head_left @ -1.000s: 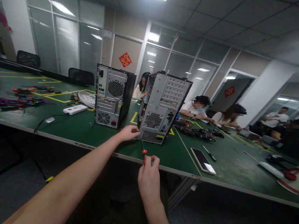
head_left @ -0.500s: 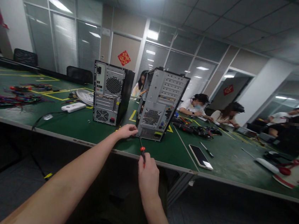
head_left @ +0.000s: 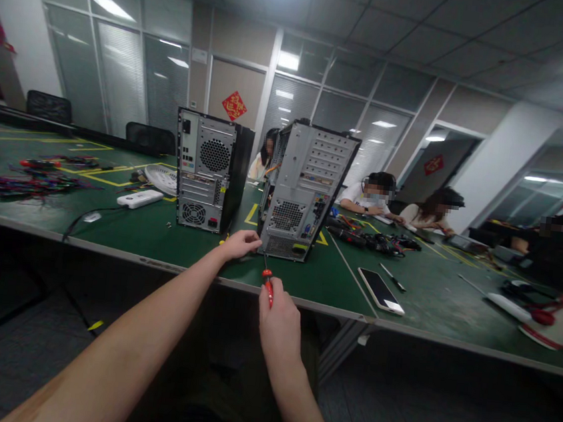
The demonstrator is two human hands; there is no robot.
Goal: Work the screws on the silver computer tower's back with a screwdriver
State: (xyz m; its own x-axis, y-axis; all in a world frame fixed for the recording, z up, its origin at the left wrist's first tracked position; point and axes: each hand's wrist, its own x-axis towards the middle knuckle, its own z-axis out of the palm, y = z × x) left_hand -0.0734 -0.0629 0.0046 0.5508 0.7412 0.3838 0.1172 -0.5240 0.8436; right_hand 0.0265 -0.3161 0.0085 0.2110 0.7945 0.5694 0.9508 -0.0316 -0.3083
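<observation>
My right hand is closed round the red and black handle of a screwdriver. The shaft points away from me, its tip at the lower left corner of a computer case. This case stands upright with its back panel toward me and its left side open. My left hand is at the same corner, thumb and fingers drawn together beside the screwdriver tip. Whatever lies between those fingertips is too small to make out. Left of it stands a second computer case, also with its back panel facing me.
A phone and a pen lie on the green table at right. Black cables lie behind them. Coloured wires and a white power strip are at left. Several people sit across the table.
The screwdriver handle has turned within my right hand, showing more red. My left hand stays at the case corner. The view has shifted slightly.
</observation>
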